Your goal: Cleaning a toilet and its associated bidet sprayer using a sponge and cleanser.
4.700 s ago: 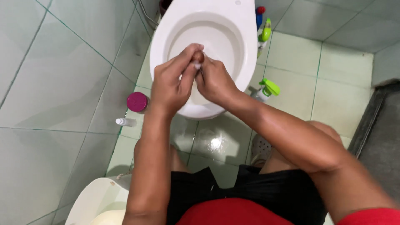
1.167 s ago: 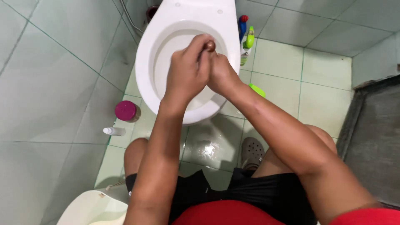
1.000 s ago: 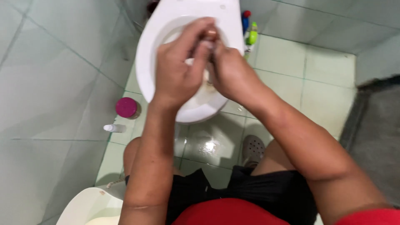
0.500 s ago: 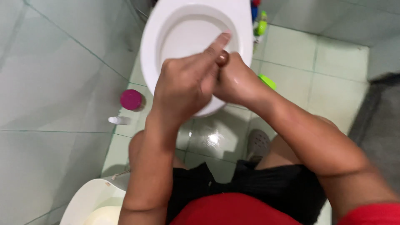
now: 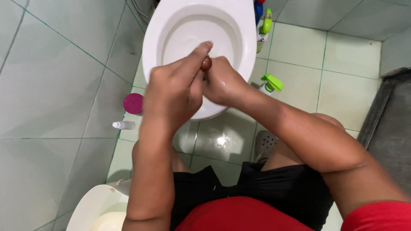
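Left hand and right hand pressed together above white oval ceramic toilet bowl, each grip curled shut on small brown rounded object, magenta round cap on green tiled floor nearby

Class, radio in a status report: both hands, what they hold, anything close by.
Left hand and right hand pressed together over the toilet bowl. Small brown thing at the fingertips, kind unclear. Green spray bottle beside the bowl, apart from the hands.
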